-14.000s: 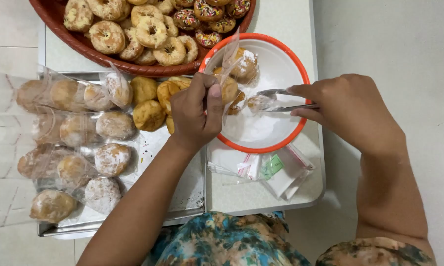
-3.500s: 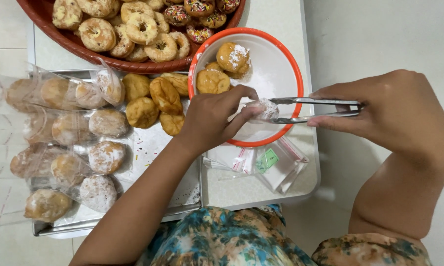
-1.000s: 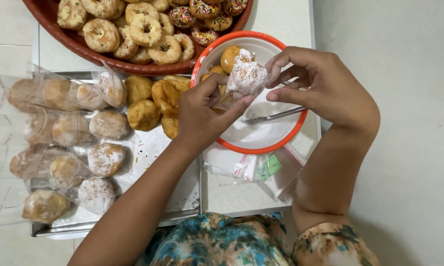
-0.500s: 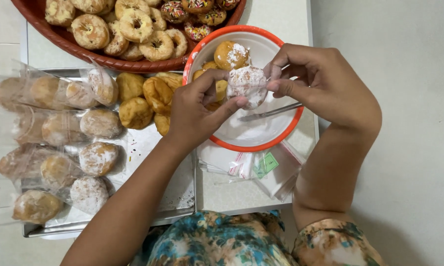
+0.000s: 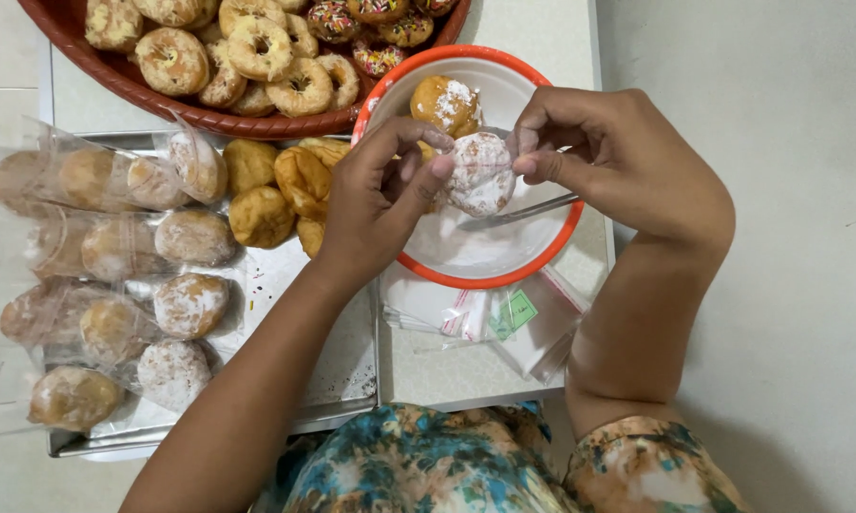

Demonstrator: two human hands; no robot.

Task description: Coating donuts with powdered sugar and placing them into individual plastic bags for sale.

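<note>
Both my hands hold a sugar-dusted donut (image 5: 480, 173) inside a small clear plastic bag over the white bowl with an orange rim (image 5: 504, 275). My left hand (image 5: 376, 204) pinches the bag's left side with thumb and fingers. My right hand (image 5: 618, 157) pinches its right edge. Metal tongs (image 5: 523, 211) rest in the bowl under my right hand. Another sugared donut (image 5: 444, 103) lies at the bowl's far side.
A metal tray (image 5: 352, 370) at the left carries several bagged sugared donuts (image 5: 189, 304) and a few plain fried ones (image 5: 262, 214). A big brown dish of ring donuts (image 5: 228, 57) stands beyond. A stack of empty clear bags (image 5: 504, 318) lies below the bowl.
My right hand has let go of the tongs, which now lie in the bowl, and has taken the bag's edge. The bagged donut sits between both hands.
</note>
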